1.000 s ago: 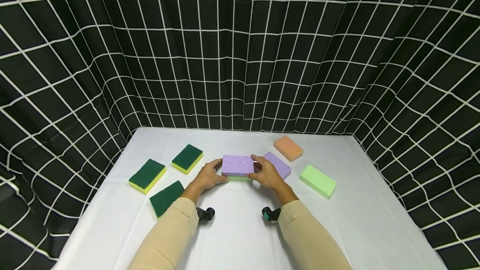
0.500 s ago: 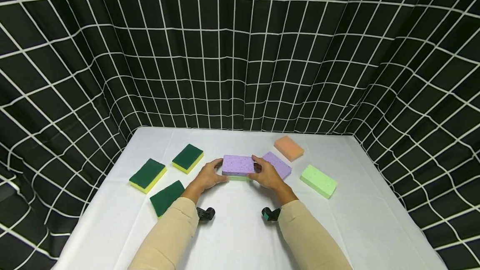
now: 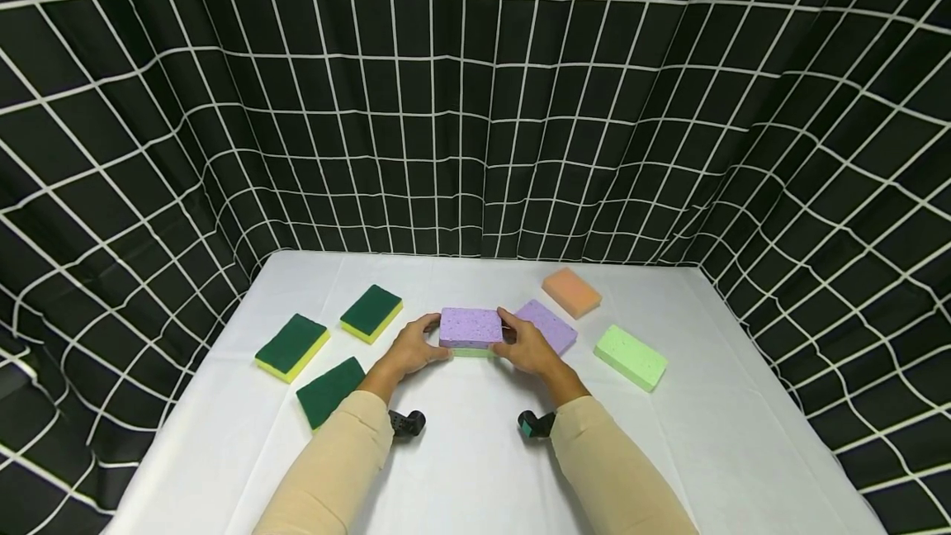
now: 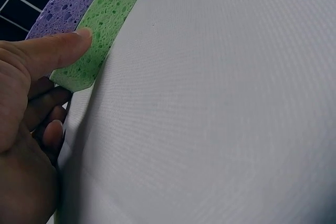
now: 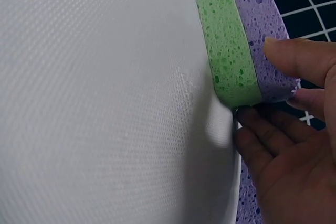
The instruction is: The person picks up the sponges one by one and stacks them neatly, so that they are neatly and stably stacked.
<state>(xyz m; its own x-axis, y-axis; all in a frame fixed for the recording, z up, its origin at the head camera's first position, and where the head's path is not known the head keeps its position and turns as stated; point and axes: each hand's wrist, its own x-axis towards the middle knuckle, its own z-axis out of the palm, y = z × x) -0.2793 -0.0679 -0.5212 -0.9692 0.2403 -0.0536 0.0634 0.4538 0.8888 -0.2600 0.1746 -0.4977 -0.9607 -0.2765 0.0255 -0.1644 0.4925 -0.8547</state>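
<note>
In front of me, a purple sponge (image 3: 471, 324) lies flat on top of a green sponge (image 3: 471, 352), and the stack sits on the white table. My left hand (image 3: 411, 349) holds its left end; in the left wrist view the thumb tip presses the green sponge's front face (image 4: 102, 51), with the other fingers around the end. At the opposite end is my right hand (image 3: 530, 345), its thumb on the front of the upper purple sponge (image 5: 257, 14) and its index finger behind. The lower fingers are near the green sponge's end.
Three green-and-yellow scouring sponges (image 3: 292, 347) lie to the left, one partly behind my left sleeve. On the right are another purple sponge (image 3: 550, 327), an orange sponge (image 3: 571, 293) and a light green one (image 3: 631, 358). A black gridded curtain (image 3: 475, 122) surrounds the white table (image 3: 475, 469).
</note>
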